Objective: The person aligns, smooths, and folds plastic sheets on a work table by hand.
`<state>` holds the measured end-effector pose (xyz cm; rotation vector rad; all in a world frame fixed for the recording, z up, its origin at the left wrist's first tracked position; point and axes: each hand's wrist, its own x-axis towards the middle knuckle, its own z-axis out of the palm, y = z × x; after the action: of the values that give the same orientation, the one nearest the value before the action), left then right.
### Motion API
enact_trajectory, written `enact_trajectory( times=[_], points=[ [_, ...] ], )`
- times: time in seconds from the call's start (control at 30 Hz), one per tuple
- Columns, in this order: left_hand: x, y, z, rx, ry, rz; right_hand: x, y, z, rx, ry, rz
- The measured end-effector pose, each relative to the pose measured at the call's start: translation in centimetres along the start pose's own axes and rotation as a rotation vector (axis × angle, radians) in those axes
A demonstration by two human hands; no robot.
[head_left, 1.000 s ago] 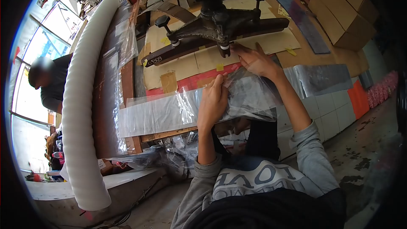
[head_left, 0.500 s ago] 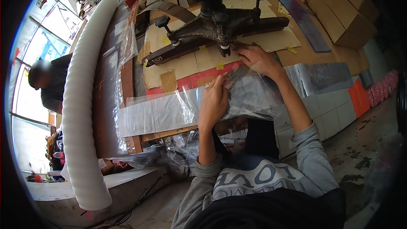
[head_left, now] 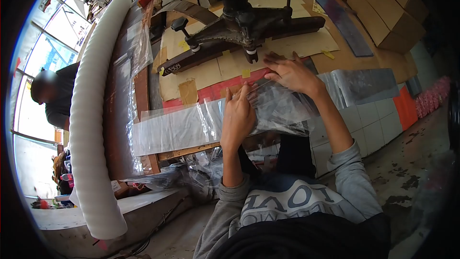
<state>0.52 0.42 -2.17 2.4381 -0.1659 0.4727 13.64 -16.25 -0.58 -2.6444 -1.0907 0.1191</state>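
My left hand [head_left: 238,117] is closed, its fingertips pinching the edge of a clear plastic sheet [head_left: 280,110] by the red strip [head_left: 211,91]. Just right of it, my right hand [head_left: 293,76] is spread flat over the sheet's upper edge, fingers stretched out and thumb apart. The crumpled sheet hangs between my wrists over the table's front edge. Directly above my hands stands the dark metal press head [head_left: 247,24] with its long bar [head_left: 211,54]. Cream board [head_left: 211,74] with bits of yellow tape lies under the bar. Flat clear plastic [head_left: 177,129] stretches out left of my left hand.
A tall white foam roll [head_left: 91,115] leans along the table's left side, and a person [head_left: 62,91] is beyond it. Stacked plastic sheets [head_left: 362,86] lie at the right. Cardboard boxes [head_left: 383,9] stand at the back right, near a long bluish plastic strip [head_left: 338,19].
My right hand has opened, its fingers lifting from a curled grip to spread out. My left hand stays at the sheet's edge, its fingers slightly raised.
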Motion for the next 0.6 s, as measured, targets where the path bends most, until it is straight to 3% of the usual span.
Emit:
enact_trajectory(
  times=[0.6],
  points=[
    [0.5,-0.2,0.4,0.069,0.019,0.002,0.7,0.6,1.2,-0.004,0.064,0.004]
  ],
)
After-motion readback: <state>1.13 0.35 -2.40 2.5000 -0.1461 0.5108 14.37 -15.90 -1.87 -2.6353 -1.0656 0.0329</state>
